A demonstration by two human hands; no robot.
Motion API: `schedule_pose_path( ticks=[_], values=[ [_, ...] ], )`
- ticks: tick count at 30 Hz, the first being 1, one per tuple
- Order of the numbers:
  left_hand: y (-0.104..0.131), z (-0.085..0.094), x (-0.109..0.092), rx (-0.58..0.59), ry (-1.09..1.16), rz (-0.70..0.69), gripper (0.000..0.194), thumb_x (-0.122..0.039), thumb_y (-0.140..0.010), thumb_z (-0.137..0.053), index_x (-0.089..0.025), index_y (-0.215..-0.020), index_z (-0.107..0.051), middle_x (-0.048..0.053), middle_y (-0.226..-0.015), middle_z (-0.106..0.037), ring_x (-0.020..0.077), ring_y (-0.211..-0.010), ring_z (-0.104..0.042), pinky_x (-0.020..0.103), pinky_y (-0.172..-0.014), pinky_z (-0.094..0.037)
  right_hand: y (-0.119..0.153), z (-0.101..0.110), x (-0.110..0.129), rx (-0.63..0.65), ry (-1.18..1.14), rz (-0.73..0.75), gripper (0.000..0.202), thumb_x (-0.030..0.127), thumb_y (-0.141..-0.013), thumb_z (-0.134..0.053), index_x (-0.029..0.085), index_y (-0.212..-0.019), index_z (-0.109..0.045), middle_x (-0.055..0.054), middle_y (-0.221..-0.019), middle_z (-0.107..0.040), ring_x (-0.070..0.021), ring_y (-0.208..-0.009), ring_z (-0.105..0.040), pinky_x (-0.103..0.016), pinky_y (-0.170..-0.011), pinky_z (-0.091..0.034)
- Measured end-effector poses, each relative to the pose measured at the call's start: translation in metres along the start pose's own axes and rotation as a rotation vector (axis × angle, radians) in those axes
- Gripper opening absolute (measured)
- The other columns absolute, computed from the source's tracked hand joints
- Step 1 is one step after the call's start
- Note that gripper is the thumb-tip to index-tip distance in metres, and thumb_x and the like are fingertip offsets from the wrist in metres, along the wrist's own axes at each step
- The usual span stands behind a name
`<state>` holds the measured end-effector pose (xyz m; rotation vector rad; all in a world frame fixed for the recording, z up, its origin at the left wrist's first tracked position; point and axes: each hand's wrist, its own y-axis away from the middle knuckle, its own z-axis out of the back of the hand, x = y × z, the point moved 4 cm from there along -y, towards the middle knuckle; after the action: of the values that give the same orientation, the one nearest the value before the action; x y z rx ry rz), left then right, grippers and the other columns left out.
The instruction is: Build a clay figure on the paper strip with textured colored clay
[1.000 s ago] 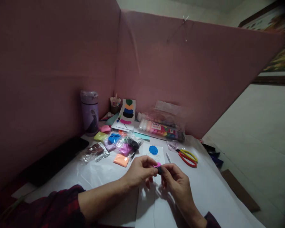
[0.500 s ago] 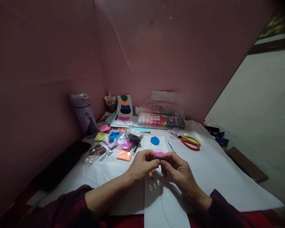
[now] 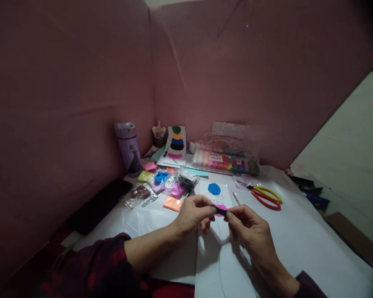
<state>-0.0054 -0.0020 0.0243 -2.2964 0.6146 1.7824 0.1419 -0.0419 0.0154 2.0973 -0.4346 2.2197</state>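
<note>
Clay (image 3: 219,210) held above paper (image 3: 207,265).
My left hand (image 3: 191,214) and right hand (image 3: 253,229) each pinch one black end, fingertips (image 3: 207,212) closed.

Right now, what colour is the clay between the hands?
The clay is black, best in the head view.

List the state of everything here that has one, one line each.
Black piece: elongated, held at both ends
Left hand: pinching its left end
Right hand: pinching its right end
Purple bottle: standing, lid on
Red-and-yellow-handled tool: lying, handles apart
Orange packet: lying flat
</note>
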Motion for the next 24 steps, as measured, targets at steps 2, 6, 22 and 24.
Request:
schedule_pose_path(
  ticks=[2,6,22,24],
  values=[
    [0.0,-0.001,0.002,0.07,-0.007,0.012,0.025,-0.03,-0.062,-0.073,-0.011,-0.07,-0.058,0.0,-0.055,-0.06,0.0062,-0.037,-0.049,0.018,-0.035,-0.039,-0.002,0.002,-0.002,-0.018,0.009,-0.022,0.026,0.04,-0.073,-0.073,0.016,-0.071,-0.063,0.003,-0.05,-0.054,-0.0085,-0.04,-0.044,-0.02,-0.038,-0.037],
    [-0.002,-0.003,0.007,0.156,-0.047,0.016,0.034,-0.039,-0.062,-0.076,-0.01,-0.072,-0.062,0.001,-0.059,-0.061,0.0059,-0.04,-0.05,0.018,-0.038,-0.041,-0.002,0.003,-0.005,0.003,0.003,-0.023,0.027,0.041,-0.076,-0.071,0.016,-0.081,-0.065,0.002,-0.058,-0.058,-0.0078,-0.04,-0.046,-0.02,-0.038,-0.036],
    [-0.003,-0.006,0.009,0.197,-0.091,-0.014,0.04,-0.042,-0.064,-0.074,-0.009,-0.082,-0.06,-0.003,-0.054,-0.055,0.0064,-0.036,-0.047,0.018,-0.033,-0.038,0.006,-0.008,0.001,0.25,0.014,0.111,0.018,0.033,-0.085,-0.064,0.02,-0.098,-0.062,0.0,-0.072,-0.063,-0.0098,-0.052,-0.053,-0.023,-0.05,-0.044],
    [-0.003,-0.006,0.009,0.177,-0.099,-0.015,0.038,-0.042,-0.065,-0.073,-0.01,-0.08,-0.059,-0.003,-0.055,-0.054,0.0063,-0.036,-0.048,0.018,-0.033,-0.039,0.006,-0.008,0.0,0.228,0.013,0.11,0.018,0.034,-0.086,-0.064,0.02,-0.096,-0.059,0.001,-0.072,-0.062,-0.0101,-0.053,-0.053,-0.024,-0.05,-0.044]
  ],
)
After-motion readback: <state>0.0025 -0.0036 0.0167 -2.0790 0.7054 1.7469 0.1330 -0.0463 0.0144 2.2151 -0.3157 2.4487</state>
